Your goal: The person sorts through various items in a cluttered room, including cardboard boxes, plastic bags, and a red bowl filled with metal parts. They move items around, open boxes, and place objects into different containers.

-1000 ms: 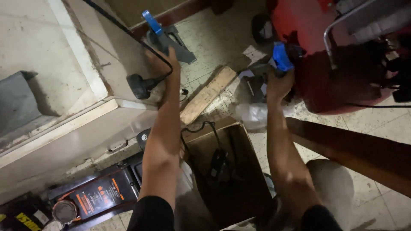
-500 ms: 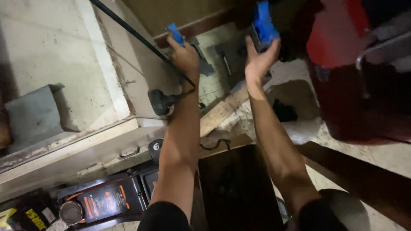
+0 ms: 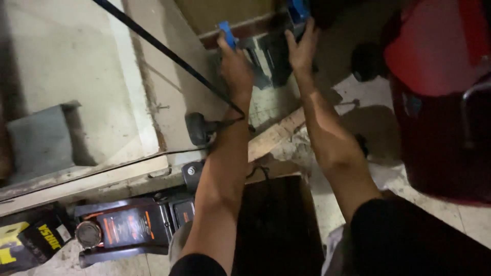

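My left hand [image 3: 236, 65] is stretched forward and closed around a blue-handled tool [image 3: 225, 31] near the top of the view. My right hand [image 3: 303, 47] reaches beside it and presses against a blue and dark grey tool [image 3: 296, 11] at the top edge. Between both hands sits a dark grey metal part [image 3: 267, 60] on the floor. The fingers of the right hand are spread over the tool, and its far end is cut off by the frame.
A black cable [image 3: 163, 51] runs diagonally to a black plug [image 3: 197, 128]. A wooden plank [image 3: 273, 137] lies on the tiled floor. A red machine [image 3: 440, 92] stands at the right. An orange and black floor jack [image 3: 125, 227] lies bottom left, beside a pale concrete ledge [image 3: 76, 76].
Both arms have stretched further forward and upward in view. The blue tools moved toward the top edge, and the hands came closer together over the dark metal part.
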